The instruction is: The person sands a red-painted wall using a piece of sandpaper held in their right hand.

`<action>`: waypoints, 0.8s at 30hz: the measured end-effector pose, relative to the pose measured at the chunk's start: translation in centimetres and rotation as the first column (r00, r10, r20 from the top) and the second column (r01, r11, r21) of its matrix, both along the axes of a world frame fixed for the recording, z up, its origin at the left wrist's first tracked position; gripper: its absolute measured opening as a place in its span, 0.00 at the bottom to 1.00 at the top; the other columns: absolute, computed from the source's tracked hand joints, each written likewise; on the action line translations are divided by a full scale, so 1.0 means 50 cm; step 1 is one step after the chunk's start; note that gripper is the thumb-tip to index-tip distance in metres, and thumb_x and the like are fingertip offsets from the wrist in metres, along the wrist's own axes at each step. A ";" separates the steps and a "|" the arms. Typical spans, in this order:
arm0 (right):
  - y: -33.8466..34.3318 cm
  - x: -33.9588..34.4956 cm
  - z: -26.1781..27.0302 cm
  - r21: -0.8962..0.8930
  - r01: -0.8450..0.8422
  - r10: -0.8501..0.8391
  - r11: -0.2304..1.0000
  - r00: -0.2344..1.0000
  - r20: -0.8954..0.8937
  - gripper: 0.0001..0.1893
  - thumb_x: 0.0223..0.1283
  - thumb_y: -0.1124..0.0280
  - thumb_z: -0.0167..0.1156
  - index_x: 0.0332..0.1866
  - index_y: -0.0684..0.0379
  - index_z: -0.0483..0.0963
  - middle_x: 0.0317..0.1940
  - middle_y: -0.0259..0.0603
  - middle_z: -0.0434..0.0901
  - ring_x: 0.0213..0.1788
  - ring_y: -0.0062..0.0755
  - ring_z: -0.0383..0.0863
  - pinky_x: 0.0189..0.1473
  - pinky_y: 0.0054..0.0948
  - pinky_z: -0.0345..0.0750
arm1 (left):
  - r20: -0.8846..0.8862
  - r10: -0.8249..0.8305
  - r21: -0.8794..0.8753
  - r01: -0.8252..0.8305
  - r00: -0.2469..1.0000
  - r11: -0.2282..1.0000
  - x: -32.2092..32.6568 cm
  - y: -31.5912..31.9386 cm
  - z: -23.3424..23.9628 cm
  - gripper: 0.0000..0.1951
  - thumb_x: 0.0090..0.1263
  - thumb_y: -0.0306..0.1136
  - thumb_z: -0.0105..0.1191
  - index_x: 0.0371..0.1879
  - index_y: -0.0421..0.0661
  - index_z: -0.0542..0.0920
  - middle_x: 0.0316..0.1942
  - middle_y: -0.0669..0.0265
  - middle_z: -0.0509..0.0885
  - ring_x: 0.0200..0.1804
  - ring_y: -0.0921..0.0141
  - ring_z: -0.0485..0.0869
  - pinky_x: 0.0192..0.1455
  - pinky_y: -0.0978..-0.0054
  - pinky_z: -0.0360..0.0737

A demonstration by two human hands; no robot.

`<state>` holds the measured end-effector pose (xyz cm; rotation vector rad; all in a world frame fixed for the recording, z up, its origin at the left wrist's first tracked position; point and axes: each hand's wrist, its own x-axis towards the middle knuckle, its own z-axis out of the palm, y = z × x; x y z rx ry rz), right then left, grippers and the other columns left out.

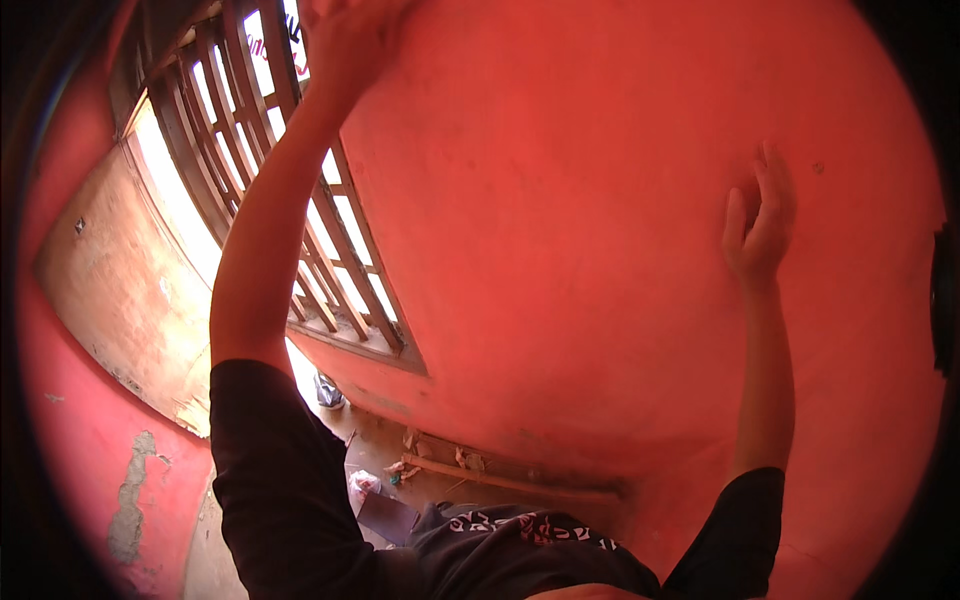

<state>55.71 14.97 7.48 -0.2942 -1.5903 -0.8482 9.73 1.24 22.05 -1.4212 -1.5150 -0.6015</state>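
My left hand (352,37) is raised to the top edge of the view, beside the barred window (322,217). Its fingers are blurred and partly cut off, so I cannot tell what it holds or touches. My right hand (761,217) is lifted at the right, in front of the red painted wall (555,225). Thumb and fingers are apart there, with nothing between them. Whether this palm touches the wall is unclear.
An open door (120,285) stands at the left, near a patch of broken plaster (131,499). Along the wall's foot lies a long wooden strip (495,480) among scraps. A black plastic bag (328,391) and a flat dark panel (386,519) are also low down.
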 end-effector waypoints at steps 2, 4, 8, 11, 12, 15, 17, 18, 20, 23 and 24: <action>0.001 -0.003 -0.004 0.003 -0.008 0.008 1.000 1.000 0.004 0.23 0.69 0.74 0.61 0.68 0.63 0.72 0.71 0.52 0.75 0.73 0.55 0.74 0.73 0.49 0.71 | -0.097 0.142 0.110 -0.131 0.985 0.985 -0.005 0.012 -0.004 0.25 0.74 0.30 0.50 0.70 0.66 0.78 0.69 0.77 0.80 0.72 0.67 0.76 0.67 0.50 0.68; -0.003 -0.003 0.010 0.033 -0.012 0.012 0.999 1.000 -0.002 0.23 0.69 0.74 0.62 0.68 0.63 0.72 0.71 0.52 0.76 0.72 0.55 0.75 0.73 0.49 0.71 | -0.372 0.239 0.323 -0.116 0.897 0.939 -0.018 0.052 -0.063 0.26 0.73 0.34 0.53 0.71 0.71 0.78 0.71 0.80 0.79 0.71 0.71 0.75 0.59 0.41 0.67; -0.001 0.014 0.007 0.045 0.036 -0.036 0.998 0.999 -0.002 0.23 0.69 0.74 0.62 0.67 0.64 0.72 0.70 0.53 0.77 0.72 0.56 0.75 0.73 0.49 0.72 | -0.715 -0.288 -0.034 0.379 0.637 0.925 0.056 0.067 -0.148 0.29 0.72 0.39 0.55 0.75 0.69 0.73 0.74 0.83 0.76 0.78 0.73 0.68 0.78 0.39 0.55; -0.004 0.004 0.014 0.046 0.001 -0.001 0.999 1.000 0.004 0.22 0.69 0.74 0.61 0.67 0.64 0.72 0.70 0.53 0.77 0.72 0.57 0.75 0.73 0.49 0.72 | -0.781 -0.132 -0.024 0.183 0.610 0.983 0.019 0.022 -0.069 0.31 0.65 0.36 0.56 0.71 0.69 0.77 0.73 0.80 0.76 0.79 0.71 0.67 0.79 0.39 0.57; -0.001 0.003 0.012 0.036 -0.021 0.021 0.999 1.000 0.006 0.22 0.69 0.75 0.61 0.67 0.64 0.72 0.70 0.53 0.77 0.72 0.57 0.75 0.73 0.49 0.72 | -0.668 -0.019 0.161 0.170 0.744 0.972 0.042 -0.018 -0.010 0.28 0.70 0.33 0.54 0.72 0.66 0.78 0.72 0.70 0.78 0.78 0.56 0.66 0.78 0.40 0.58; -0.002 -0.016 0.009 0.055 -0.023 0.024 0.998 0.999 -0.028 0.22 0.69 0.75 0.61 0.66 0.64 0.72 0.70 0.53 0.77 0.72 0.57 0.75 0.72 0.49 0.73 | -0.547 0.206 0.309 -0.033 0.811 0.950 -0.053 0.020 0.014 0.28 0.70 0.33 0.54 0.72 0.66 0.77 0.73 0.72 0.76 0.79 0.57 0.65 0.78 0.40 0.57; 0.005 -0.011 0.003 0.044 -0.007 0.008 0.999 1.000 -0.018 0.22 0.68 0.75 0.61 0.66 0.64 0.72 0.70 0.53 0.77 0.72 0.57 0.75 0.72 0.49 0.72 | -0.692 0.010 0.180 0.158 0.722 0.971 -0.030 0.056 -0.034 0.33 0.66 0.36 0.58 0.74 0.70 0.74 0.76 0.84 0.72 0.79 0.74 0.66 0.78 0.41 0.58; 0.003 0.005 0.001 0.032 0.022 -0.021 0.999 1.000 -0.005 0.22 0.68 0.75 0.61 0.66 0.64 0.72 0.70 0.54 0.77 0.72 0.57 0.75 0.72 0.48 0.72 | -0.734 -0.154 0.115 0.344 0.662 0.932 0.019 0.060 -0.075 0.34 0.66 0.37 0.59 0.75 0.70 0.73 0.77 0.85 0.71 0.79 0.75 0.65 0.78 0.42 0.59; 0.000 0.017 0.007 0.038 0.031 -0.031 0.999 0.999 -0.016 0.22 0.69 0.75 0.61 0.67 0.64 0.72 0.70 0.53 0.76 0.72 0.56 0.75 0.72 0.48 0.72 | -0.823 -0.345 -0.169 0.386 0.451 0.907 0.078 0.036 -0.121 0.34 0.66 0.36 0.61 0.74 0.72 0.73 0.76 0.84 0.72 0.78 0.74 0.67 0.76 0.45 0.61; -0.006 0.005 0.015 0.037 0.012 -0.012 0.999 1.000 -0.007 0.22 0.69 0.75 0.60 0.67 0.64 0.72 0.70 0.53 0.76 0.73 0.56 0.74 0.72 0.48 0.72 | -0.783 -0.256 -0.133 0.249 0.567 0.959 0.043 0.025 -0.048 0.32 0.66 0.34 0.62 0.71 0.73 0.76 0.75 0.81 0.74 0.76 0.71 0.70 0.74 0.48 0.64; -0.007 -0.002 0.011 0.013 0.005 -0.005 1.000 1.000 -0.015 0.22 0.69 0.75 0.60 0.67 0.64 0.72 0.70 0.52 0.76 0.73 0.56 0.74 0.72 0.48 0.71 | -0.732 -0.181 -0.030 0.234 0.657 0.972 0.025 0.018 -0.005 0.32 0.65 0.34 0.62 0.71 0.73 0.77 0.74 0.80 0.75 0.75 0.70 0.71 0.73 0.49 0.65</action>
